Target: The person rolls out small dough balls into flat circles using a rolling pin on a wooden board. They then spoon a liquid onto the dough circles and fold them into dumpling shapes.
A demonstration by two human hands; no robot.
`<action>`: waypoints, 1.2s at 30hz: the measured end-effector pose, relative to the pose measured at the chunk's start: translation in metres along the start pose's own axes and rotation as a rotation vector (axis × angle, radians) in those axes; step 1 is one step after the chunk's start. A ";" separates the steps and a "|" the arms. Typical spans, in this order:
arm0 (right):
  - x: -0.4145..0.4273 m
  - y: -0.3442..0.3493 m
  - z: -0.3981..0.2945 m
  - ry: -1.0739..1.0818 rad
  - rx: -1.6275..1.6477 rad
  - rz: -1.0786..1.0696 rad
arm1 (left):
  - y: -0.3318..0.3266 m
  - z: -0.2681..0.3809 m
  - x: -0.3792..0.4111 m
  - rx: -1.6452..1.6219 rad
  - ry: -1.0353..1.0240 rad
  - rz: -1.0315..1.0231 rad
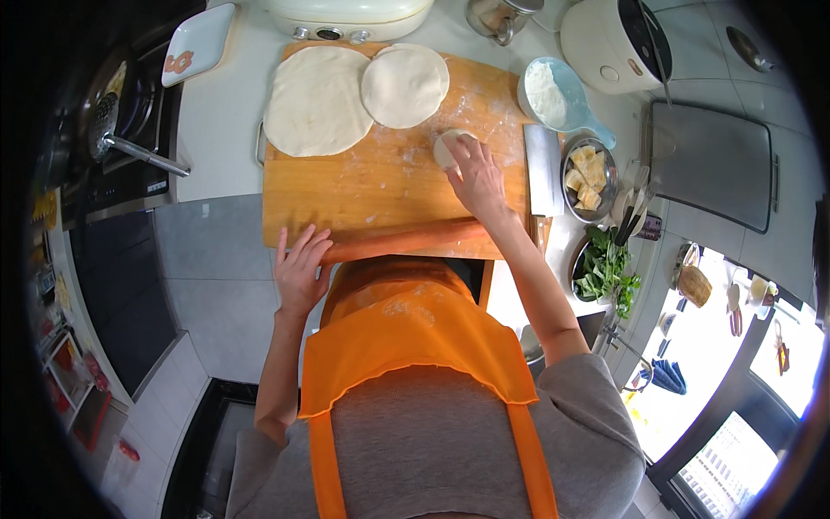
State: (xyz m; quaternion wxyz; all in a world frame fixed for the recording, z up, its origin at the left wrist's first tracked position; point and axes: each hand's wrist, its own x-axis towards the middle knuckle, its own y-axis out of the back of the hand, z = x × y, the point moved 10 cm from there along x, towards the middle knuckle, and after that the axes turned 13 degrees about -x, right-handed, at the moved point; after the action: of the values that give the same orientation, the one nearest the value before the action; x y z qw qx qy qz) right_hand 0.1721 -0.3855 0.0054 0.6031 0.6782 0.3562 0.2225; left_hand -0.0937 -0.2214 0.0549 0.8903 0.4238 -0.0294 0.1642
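My right hand (478,180) grips the right side of a small round piece of dough (445,150) on the wooden cutting board (389,188). The fingers hide part of this dough. At the board's front left corner my left hand (302,269) has its fingers spread, touching the left end of a wooden rolling pin (402,241). The pin lies along the front edge, close to my orange apron (415,324). Farther back on the board are a large flat dough sheet (318,100) and smaller rolled rounds (405,87), which overlap its right edge.
A cleaver (543,170) lies along the board's right edge. Beyond it stand a blue bowl of flour (548,91), a metal bowl of pale yellow chunks (589,178) and leafy greens (606,266). A white tray (201,42) and a skimmer (139,152) are to the left.
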 end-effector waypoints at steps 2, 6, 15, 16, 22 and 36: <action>-0.003 0.003 0.003 0.055 0.002 0.113 | -0.002 0.001 0.002 -0.018 -0.027 0.001; -0.013 -0.031 -0.005 -0.182 0.070 0.126 | -0.007 0.001 0.009 -0.028 -0.045 -0.026; -0.044 0.007 -0.003 -0.268 0.058 -0.053 | -0.003 -0.024 0.024 -0.057 0.051 -0.013; -0.037 0.008 -0.003 -0.183 -0.063 0.051 | -0.002 -0.026 0.039 -0.032 0.035 -0.028; 0.038 0.020 0.011 -0.073 -0.275 0.447 | -0.003 -0.063 0.138 0.189 0.027 0.118; 0.018 0.004 0.011 -0.087 -0.190 0.374 | -0.017 -0.067 0.114 0.242 0.008 0.008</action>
State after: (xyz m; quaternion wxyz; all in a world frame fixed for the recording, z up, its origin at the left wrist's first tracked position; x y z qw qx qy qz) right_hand 0.1926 -0.3796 0.0047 0.6272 0.6816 0.1754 0.3335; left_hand 0.0138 -0.1491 0.0216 0.8320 0.5275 -0.0076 0.1719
